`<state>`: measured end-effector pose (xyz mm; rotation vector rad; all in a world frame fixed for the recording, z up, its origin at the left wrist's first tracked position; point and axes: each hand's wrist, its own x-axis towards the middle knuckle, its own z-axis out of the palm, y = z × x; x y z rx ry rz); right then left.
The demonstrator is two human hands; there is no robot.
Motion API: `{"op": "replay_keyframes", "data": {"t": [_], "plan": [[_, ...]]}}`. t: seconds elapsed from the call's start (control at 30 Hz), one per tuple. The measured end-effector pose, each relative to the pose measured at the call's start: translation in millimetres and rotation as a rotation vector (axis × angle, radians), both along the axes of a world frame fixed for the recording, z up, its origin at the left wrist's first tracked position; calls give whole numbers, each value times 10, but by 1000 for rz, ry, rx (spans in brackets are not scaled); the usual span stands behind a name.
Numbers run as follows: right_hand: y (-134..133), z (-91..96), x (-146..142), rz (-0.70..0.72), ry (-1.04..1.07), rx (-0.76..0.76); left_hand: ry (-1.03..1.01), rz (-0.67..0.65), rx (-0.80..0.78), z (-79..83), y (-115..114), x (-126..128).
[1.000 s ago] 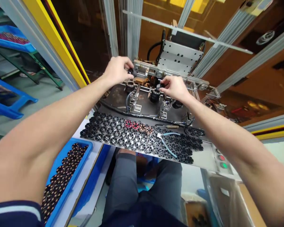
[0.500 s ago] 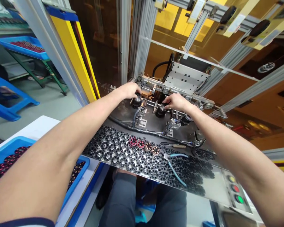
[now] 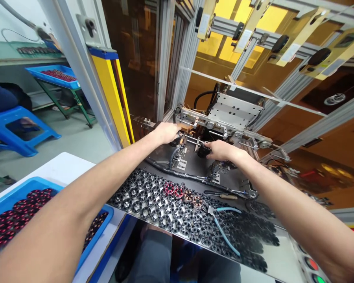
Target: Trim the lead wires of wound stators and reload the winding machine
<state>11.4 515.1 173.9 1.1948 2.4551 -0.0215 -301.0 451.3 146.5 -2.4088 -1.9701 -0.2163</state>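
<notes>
The left hand (image 3: 165,133) has moved farther toward 12 o'clock, its grip I cannot tell, while the grip of the right hand (image 3: 221,150) closes around a black round machine part (image 3: 203,151).

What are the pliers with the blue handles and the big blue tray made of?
The pliers seem to be metal at the head, which looks pale and shiny, with thin blue plastic or rubber on the handles. The blue tray looks like moulded plastic: smooth, slightly glossy, with rounded corners and one even colour.
</notes>
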Motion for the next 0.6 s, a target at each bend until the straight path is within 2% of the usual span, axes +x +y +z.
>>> {"op": "replay_keyframes", "data": {"t": [0.17,0.27,0.6], "plan": [[-139,88,-75,-42,-18,11,-49,19,37,2,-70,10],[-251,76,-89,-63,-4,38,-51,6,41,-13,-120,35],[-353,54,-121,-90,35,75,-83,72,98,-336,-436,145]]}}
